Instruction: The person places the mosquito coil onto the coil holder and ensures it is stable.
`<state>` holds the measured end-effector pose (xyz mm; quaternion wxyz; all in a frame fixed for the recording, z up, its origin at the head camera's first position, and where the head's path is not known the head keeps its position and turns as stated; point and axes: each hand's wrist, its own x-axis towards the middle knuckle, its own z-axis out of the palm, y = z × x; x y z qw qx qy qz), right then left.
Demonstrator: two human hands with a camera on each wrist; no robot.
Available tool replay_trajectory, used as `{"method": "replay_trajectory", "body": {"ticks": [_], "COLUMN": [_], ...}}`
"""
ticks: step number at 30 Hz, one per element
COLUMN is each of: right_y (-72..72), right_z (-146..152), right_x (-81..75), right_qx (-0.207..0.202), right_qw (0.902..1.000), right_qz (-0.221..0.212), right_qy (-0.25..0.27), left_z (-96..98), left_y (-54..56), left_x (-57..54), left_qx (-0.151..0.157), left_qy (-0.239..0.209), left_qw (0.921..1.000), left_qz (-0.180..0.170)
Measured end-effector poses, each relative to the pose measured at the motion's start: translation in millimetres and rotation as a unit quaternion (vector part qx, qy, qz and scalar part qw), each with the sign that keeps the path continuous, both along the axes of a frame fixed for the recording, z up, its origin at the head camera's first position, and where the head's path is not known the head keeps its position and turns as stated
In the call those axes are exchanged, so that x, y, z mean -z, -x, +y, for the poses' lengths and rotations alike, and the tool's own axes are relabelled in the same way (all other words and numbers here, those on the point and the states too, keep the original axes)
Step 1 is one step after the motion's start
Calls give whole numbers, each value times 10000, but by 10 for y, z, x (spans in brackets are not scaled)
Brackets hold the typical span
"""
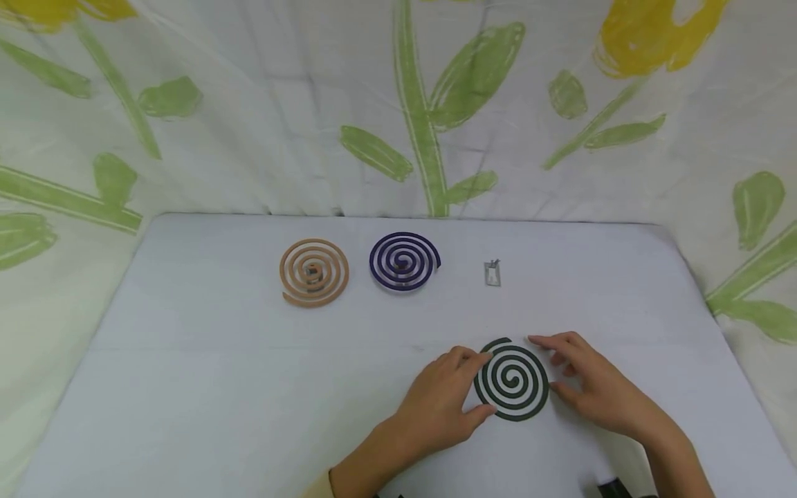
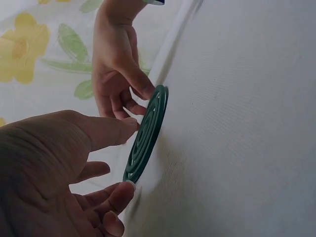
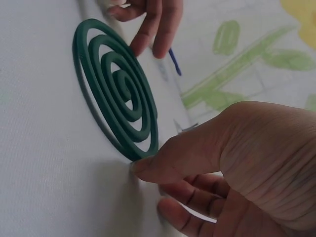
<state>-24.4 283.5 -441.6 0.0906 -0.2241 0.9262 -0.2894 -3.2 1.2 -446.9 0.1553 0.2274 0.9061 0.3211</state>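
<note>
A dark green mosquito coil (image 1: 512, 381) lies flat between the two hands, close over the white table in the wrist views. My left hand (image 1: 438, 401) holds its left edge, forefinger towards the far side and thumb nearer me. On the opposite edge rests the thumb of my right hand (image 1: 600, 394). The right forefinger reaches out loosely past the coil's far right side, and the other right fingers are slightly bent, apart from the coil.
Farther back on the white table (image 1: 249, 401) are an orange coil (image 1: 314, 304) and a purple coil (image 1: 402, 262), with metal showing beneath their centres. A small metal coil stand (image 1: 492, 274) lies to their right. Behind hangs a flower-patterned cloth (image 1: 286, 152).
</note>
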Motion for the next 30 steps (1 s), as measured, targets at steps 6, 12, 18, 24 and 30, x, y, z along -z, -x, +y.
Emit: {"method": "replay_trajectory", "body": {"ticks": [6,12,18,24,30], "right_y": [-7,-21,-20,-32,-13], "right_z": [3,0,-2,6,5], "right_x": [-8,16,23,25,15], "right_qx": [-14,95,26,2,-83], "right_qw": [10000,9995,9995,9997,9997], "right_qz": [25,119,51,26,85], "right_qy": [18,-286,-322,-238,-190], "left_z": [0,-24,-39,-72,-88], "left_y": [-13,-40,-33,-40,-46], "left_x": [-18,-4,15,25,36], "left_qx": [9,-138,-405,-127,-86], "left_qy": [-34,226,666,892,935], "left_qw": [9999,9986,9937,9925,9913], "left_qz": [109,453,807,830,917]}}
